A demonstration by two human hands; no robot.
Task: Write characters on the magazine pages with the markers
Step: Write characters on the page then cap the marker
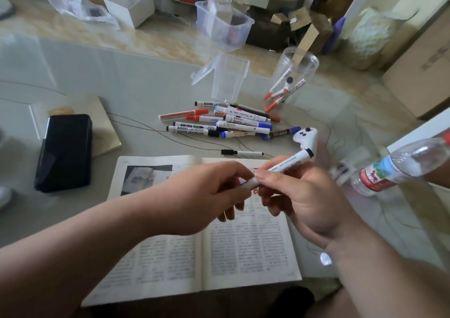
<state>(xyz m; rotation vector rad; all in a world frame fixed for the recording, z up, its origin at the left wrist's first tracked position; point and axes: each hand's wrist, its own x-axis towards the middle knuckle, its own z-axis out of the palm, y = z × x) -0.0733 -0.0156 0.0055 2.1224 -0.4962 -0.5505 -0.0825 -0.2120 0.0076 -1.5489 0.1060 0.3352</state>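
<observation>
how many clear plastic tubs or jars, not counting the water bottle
3: a wide bin past the table, a tall box with flipped-open lid behind the marker pile, a round jar holding red-capped markers beside it. Background clutter may hide more.

Bare forearms (102,232), bare hands (207,193)

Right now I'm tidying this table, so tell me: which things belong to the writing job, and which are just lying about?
For the job: marker, gripped by left hand and right hand; open magazine; pile of spare markers.
Lying about: black case; water bottle; white controller; clear tub.
</observation>
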